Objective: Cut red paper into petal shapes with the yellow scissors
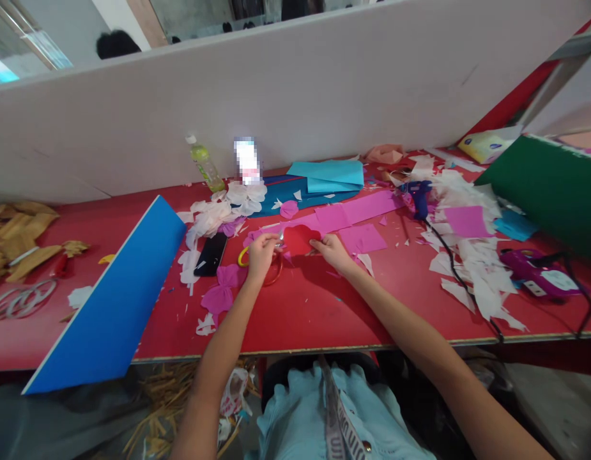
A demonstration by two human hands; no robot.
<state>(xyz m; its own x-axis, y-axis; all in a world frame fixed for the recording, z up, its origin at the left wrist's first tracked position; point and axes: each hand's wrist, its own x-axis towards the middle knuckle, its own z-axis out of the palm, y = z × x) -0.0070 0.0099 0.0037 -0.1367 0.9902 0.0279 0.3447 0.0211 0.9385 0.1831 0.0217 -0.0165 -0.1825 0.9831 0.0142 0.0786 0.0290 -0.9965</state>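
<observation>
A red paper piece (299,237) with a rounded, scalloped upper edge is stretched between my two hands above the table. The fingers of my left hand (261,253) pinch its left edge, beside a small shiny spot I cannot make out. Its right edge is gripped between the thumb and fingers of my right hand (334,250). Around my left wrist show a yellow loop (243,257) and a red loop (275,271), which look like scissor handles; the rest is hidden. Pink petal-shaped paper (218,299) lies left of my forearm, and a pink strip (331,218) lies behind the red piece.
A blue board (117,294) stands at the left, a green board (547,191) at the right. A bottle (206,166) and lit phone (247,161) lean by the white partition (295,96). White scraps (482,262), a glue gun (418,198) and its cord lie at right.
</observation>
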